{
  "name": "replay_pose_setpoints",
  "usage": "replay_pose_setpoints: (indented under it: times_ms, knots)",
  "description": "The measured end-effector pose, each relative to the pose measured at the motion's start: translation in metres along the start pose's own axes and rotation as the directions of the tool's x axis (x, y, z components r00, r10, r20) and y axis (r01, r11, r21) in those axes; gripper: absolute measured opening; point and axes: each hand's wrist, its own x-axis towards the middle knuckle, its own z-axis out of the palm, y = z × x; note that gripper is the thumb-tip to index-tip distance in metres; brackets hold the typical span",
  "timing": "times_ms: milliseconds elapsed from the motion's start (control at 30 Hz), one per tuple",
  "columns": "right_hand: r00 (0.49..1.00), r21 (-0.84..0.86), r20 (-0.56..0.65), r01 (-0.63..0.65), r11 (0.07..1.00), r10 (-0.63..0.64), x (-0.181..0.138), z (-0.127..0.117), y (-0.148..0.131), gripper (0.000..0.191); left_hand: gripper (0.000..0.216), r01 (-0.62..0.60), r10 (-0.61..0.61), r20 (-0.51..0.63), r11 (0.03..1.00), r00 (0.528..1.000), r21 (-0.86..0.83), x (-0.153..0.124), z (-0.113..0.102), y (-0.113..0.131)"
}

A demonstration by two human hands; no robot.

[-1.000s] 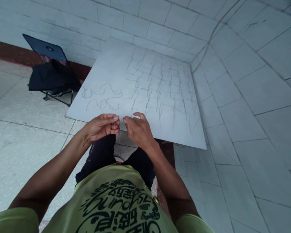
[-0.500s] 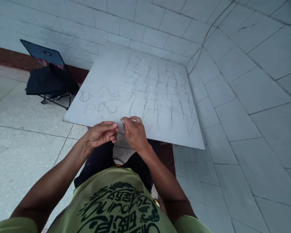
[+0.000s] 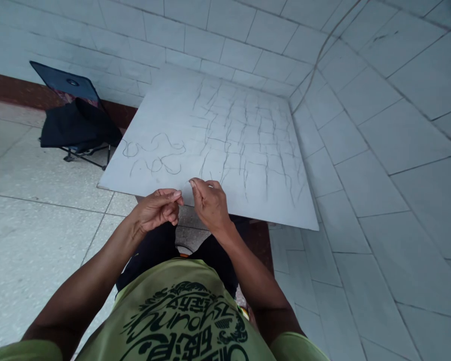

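My left hand is pinched over the near edge of a white board, thumb against the fingertips. Just to its right, my right hand also pinches, its fingertips a little higher and apart from the left ones. Whatever they hold is too fine to make out; a faint thin line may run between them. On the board lie several thin dark strands, some in a loose grid at the centre and right. Curlier strands lie on the left part.
A folding chair with dark cloth on it stands left of the board. Tiled walls meet at the board's far right corner, where a cable runs down. Speckled floor tiles lie to the left.
My right hand has moved slightly up and to the right, widening the gap between the fingertips. My left hand has barely shifted, and both stay pinched.
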Motion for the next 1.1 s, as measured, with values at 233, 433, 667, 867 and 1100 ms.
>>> replay_pose_setpoints:
  times_ms: [233,433,667,867,1100]
  knots:
    - [0.999,-0.012,-0.042,-0.027,1.000,0.026,0.000,-0.001,0.002,0.036,0.032,-0.061,0.065,-0.011,0.972,0.998,0.226,-0.014,0.000,0.008]
    - [0.998,-0.033,-0.054,-0.034,0.999,0.033,0.000,0.001,0.006,0.037,0.040,-0.129,0.170,-0.019,0.812,0.985,0.569,-0.025,0.002,0.013]
    - [0.999,-0.062,-0.025,0.028,0.998,-0.029,-0.002,0.005,0.004,0.033,0.046,-0.187,0.316,-0.033,0.639,0.948,0.746,-0.021,0.007,0.022]
    - [0.993,-0.024,0.102,0.054,0.998,-0.051,-0.002,0.002,-0.006,0.032,0.026,-0.246,0.456,0.106,0.259,0.883,0.934,-0.014,0.010,0.034]
    - [0.923,-0.114,0.255,0.324,0.939,-0.287,0.003,-0.032,-0.008,0.032,0.040,-0.159,0.434,0.146,-0.006,0.889,0.987,-0.017,-0.006,0.040]
